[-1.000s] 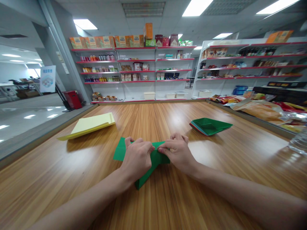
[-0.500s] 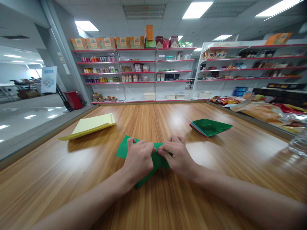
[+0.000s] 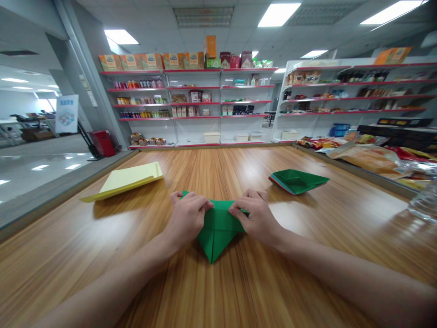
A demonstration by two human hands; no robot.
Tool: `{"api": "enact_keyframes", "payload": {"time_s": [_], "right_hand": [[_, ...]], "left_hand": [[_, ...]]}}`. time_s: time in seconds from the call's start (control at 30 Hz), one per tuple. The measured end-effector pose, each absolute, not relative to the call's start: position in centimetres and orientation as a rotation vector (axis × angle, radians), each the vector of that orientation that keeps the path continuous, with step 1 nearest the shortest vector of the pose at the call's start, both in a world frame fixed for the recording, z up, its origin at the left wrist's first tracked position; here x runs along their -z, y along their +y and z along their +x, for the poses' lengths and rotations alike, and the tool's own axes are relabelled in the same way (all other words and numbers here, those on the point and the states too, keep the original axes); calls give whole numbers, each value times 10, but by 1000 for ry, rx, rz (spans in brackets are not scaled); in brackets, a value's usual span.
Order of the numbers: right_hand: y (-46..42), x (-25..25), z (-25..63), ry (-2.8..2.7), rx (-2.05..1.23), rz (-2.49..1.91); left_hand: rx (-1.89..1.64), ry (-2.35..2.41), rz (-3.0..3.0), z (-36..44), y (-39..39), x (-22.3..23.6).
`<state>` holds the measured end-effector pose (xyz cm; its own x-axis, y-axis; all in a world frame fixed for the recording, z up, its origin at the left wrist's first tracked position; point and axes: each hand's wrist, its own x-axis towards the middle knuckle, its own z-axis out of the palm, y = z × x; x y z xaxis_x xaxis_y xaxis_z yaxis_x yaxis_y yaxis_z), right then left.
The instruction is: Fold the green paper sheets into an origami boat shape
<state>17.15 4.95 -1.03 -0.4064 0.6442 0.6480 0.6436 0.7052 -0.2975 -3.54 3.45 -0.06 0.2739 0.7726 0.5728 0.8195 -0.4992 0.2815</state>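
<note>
Between my hands is a sheet of green paper (image 3: 220,223), folded, with a triangular point facing me and a straight band across its upper part. A crease runs down the middle of the point. My left hand (image 3: 187,212) pinches the paper's left side, with a green corner showing above the knuckles. On the right side, my right hand (image 3: 254,214) grips the upper edge with thumb and fingers. Parts of the paper lie hidden under both hands.
Yellow paper sheets (image 3: 128,182) lie at the left of the wooden table (image 3: 218,168). A folded green paper piece (image 3: 300,181), with other colours beneath, sits at the right. A clear plastic object (image 3: 425,202) and packaged goods (image 3: 368,157) are farther right. Stocked shelves (image 3: 194,102) stand behind.
My hands have moved apart, the left one leftward, uncovering the paper's middle. The green paper has turned so that its point faces me, and less of it shows beyond my left hand.
</note>
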Motion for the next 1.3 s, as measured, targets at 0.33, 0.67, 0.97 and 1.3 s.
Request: {"api": "enact_keyframes", "payload": {"time_s": [0.33,0.67,0.97,1.3], "right_hand": [[43,8,166,-2144,-25,-873],[43,4,173,-2193,110,-1014],[46,0,173,-2088,136,-923],[36,-5,164,-2190,197,-943]], "left_hand": [[921,-1505,-2423,-23,23,-2],[1007,-1550,-2424,-30,26,3],[1267,-1606,-2214,-26,23,4],[1327,-1535,-2230,-17,19,6]]}}
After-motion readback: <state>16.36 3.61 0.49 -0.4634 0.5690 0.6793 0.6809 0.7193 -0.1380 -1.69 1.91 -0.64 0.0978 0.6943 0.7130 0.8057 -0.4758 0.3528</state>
